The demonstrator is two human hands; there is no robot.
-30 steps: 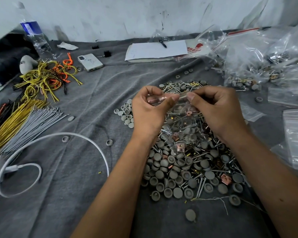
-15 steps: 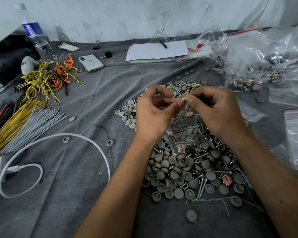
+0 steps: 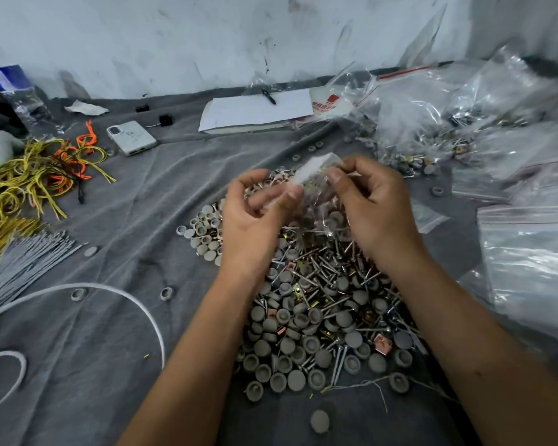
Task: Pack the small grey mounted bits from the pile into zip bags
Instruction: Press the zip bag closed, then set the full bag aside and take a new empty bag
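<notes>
A small clear plastic zip bag (image 3: pixel 316 185) is held above the pile of small grey mounted bits (image 3: pixel 316 317), between the two hands. Its upper edge is pinched by the thumb and fingers of the left hand (image 3: pixel 255 217) on one side and by the curled fingers of the right hand (image 3: pixel 372 207) on the other side. The bag is blurred, so its content cannot be told well; some bits seem to be seen through it. The pile lies on the grey cloth (image 3: pixel 110 365) that covers the tabletop, and shiny metal pins and some copper-coloured square pieces are mixed in it. More clear plastic bags (image 3: pixel 464 117) are heaped at the right. At the left are seen a tangle of yellow and orange wires (image 3: pixel 42 169), a bundle of thin grey sticks (image 3: pixel 23 265) and a white cable (image 3: pixel 116 289). A white phone (image 3: pixel 131 136) and a white notepad (image 3: pixel 255 111) lie further back.
</notes>
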